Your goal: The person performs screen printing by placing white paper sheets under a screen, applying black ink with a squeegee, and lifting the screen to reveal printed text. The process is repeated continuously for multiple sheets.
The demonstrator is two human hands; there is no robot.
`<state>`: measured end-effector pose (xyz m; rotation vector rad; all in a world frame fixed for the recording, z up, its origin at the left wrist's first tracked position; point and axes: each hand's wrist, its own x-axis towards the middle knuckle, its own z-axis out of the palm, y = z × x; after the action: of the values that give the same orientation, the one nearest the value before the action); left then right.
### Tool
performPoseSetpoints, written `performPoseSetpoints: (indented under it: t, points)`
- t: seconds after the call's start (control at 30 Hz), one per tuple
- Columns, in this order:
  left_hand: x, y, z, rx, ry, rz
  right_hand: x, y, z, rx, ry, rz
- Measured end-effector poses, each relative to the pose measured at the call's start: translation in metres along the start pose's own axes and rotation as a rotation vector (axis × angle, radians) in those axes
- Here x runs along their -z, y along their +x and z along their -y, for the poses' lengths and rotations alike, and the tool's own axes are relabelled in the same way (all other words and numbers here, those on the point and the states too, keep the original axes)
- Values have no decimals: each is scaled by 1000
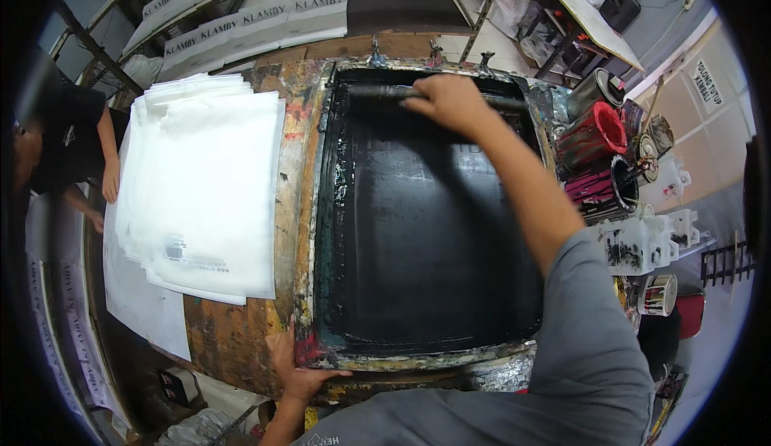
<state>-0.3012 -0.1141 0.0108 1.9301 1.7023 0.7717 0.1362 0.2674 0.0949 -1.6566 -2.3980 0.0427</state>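
Observation:
A large screen-printing frame (307, 229) lies on the paint-stained table, its mesh (426, 261) coated with dark ink. My right hand (450, 102) is closed around a long dark squeegee (377, 92) at the frame's far end, with the arm stretched over the mesh. At the near left corner of the frame rests my left hand (294, 372), thumb and fingers spread along the two edges. Just left of the frame lies a stack of white plastic bags (201, 189). The squeegee's lower edge is hard to make out against the ink.
Ink-smeared buckets (590, 134) and white plastic jugs (630, 245) line the right side. Clamps (434, 52) stand along the frame's far edge. Another person (76, 137) has hands by the bag stack at left. Racks with printed sheets (265, 28) stand beyond the table.

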Motion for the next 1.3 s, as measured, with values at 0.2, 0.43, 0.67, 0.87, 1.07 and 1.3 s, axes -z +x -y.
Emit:
performPoseSetpoints:
  t: [0.2, 0.43, 0.67, 0.87, 1.07, 1.3]
  points:
    - [-41, -36, 34, 81, -419, -122, -12, 29, -24, 21, -83, -89]
    - [-32, -13, 18, 33, -520, -93, -15, -78, 57, 24, -106, -183]
    - [-30, 2, -11, 5, -704, -135, 39, -260, 197, -42, -36, -93]
    - [5, 31, -74, -167, -906, -285, 132, -311, 252, -69, 46, -147]
    - [55, 134, -152, -430, -1052, -527, 235, -220, 238, 12, -239, -569]
    - [-60, 352, -77, -215, -653, -174, 312, -130, 205, -90, -49, -583]
